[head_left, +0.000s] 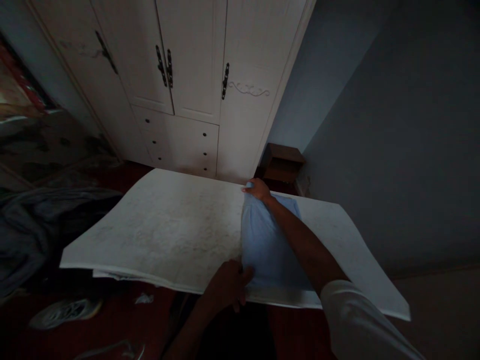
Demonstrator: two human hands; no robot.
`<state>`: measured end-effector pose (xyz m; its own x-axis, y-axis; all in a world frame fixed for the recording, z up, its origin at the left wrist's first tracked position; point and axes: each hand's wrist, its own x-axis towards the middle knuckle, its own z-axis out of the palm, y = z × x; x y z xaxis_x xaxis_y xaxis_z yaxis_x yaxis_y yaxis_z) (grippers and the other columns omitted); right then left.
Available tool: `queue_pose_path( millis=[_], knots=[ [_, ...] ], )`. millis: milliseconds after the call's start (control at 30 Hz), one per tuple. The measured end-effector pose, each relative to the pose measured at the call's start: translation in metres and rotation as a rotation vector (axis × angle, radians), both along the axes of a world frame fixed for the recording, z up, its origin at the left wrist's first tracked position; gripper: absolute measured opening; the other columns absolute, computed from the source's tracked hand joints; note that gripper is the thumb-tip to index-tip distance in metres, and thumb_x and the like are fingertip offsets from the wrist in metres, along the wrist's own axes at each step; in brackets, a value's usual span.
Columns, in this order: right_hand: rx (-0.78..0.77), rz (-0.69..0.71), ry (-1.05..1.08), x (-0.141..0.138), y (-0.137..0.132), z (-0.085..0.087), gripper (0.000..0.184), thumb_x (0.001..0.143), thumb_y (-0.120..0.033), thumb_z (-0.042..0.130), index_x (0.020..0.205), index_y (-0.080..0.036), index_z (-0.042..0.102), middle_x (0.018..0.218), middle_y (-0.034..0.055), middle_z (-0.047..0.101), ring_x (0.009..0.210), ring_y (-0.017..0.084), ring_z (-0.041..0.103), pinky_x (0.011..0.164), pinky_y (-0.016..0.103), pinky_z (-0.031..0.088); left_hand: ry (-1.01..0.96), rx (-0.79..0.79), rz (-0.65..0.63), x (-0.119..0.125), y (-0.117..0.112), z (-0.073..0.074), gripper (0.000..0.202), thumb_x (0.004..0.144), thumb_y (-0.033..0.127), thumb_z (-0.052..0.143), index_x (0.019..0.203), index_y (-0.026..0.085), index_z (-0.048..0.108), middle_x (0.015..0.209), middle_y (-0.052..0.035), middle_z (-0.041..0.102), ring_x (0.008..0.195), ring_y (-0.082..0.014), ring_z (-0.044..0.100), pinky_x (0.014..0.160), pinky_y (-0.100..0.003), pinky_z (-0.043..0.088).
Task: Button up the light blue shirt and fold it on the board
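Note:
A light blue cloth [266, 245] lies flat on a large white board [176, 230] in front of me. My right hand [257, 190] reaches across to the cloth's far edge, fingers closed on that edge. My left hand [227, 287] is at the cloth's near left corner by the board's front edge, fingers curled over the corner. A white sleeve [356, 320] covers my right upper arm.
A white wardrobe [195, 85] with dark handles and small drawers stands behind the board. A brown wooden stool [283, 162] sits by the grey wall. Dark bedding [41, 225] lies at the left. A sneaker [65, 311] rests on the red floor.

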<state>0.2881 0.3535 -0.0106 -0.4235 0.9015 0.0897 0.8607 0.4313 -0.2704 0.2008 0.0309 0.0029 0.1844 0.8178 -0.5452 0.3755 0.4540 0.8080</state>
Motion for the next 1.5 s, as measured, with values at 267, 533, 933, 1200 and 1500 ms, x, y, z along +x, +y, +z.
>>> queue_pose_path(
  millis=[267,533,933,1200,1500],
  knots=[
    [0.142,0.065,0.046,0.017,-0.011,0.016,0.044,0.1,-0.042,0.034,0.117,-0.013,0.063,0.119,0.0149,0.064,0.114,0.023,0.057,0.099,0.034,0.041,0.265,0.229,0.14,0.001,-0.002,0.002,0.053,0.09,0.058,0.035,0.083,0.013,0.062,0.069,-0.0108,0.069,0.062,-0.0216,0.068,0.056,-0.03,0.049],
    [0.188,0.276,-0.031,0.033,-0.043,0.01,0.056,0.098,-0.05,0.039,0.142,-0.016,0.045,0.152,0.0124,0.037,0.143,0.023,0.029,0.117,0.039,0.02,0.506,1.081,-0.032,0.023,0.025,-0.013,0.071,0.091,0.054,0.045,0.144,0.008,0.032,0.153,-0.0253,0.028,0.146,-0.034,0.018,0.113,-0.055,0.028],
    [-0.027,0.15,0.004,0.016,-0.036,-0.012,0.055,0.099,-0.052,0.029,0.144,-0.023,0.043,0.156,0.0094,0.031,0.146,0.026,0.02,0.118,0.048,0.011,0.519,1.022,-0.221,0.024,0.017,-0.032,0.072,0.091,0.059,0.041,0.145,0.012,0.035,0.156,-0.021,0.022,0.147,-0.0353,0.004,0.114,-0.06,0.023],
    [-0.1,0.121,0.122,0.02,-0.031,-0.01,0.045,0.1,-0.042,0.036,0.142,-0.026,0.044,0.155,0.0039,0.034,0.146,0.02,0.022,0.119,0.045,0.016,0.419,1.027,-0.165,0.022,0.008,-0.035,0.064,0.093,0.053,0.043,0.144,0.014,0.039,0.155,-0.0163,0.028,0.147,-0.0329,0.006,0.115,-0.059,0.025],
    [-0.24,0.0,0.498,0.096,-0.058,0.014,0.055,0.096,-0.045,0.046,0.147,-0.026,0.037,0.156,0.0036,0.033,0.145,0.019,0.025,0.118,0.038,0.023,-0.096,0.658,0.259,0.003,0.015,-0.026,0.053,0.086,0.044,0.056,0.131,0.016,0.051,0.15,-0.0145,0.04,0.139,-0.025,0.037,0.116,-0.043,0.028]
  ],
)
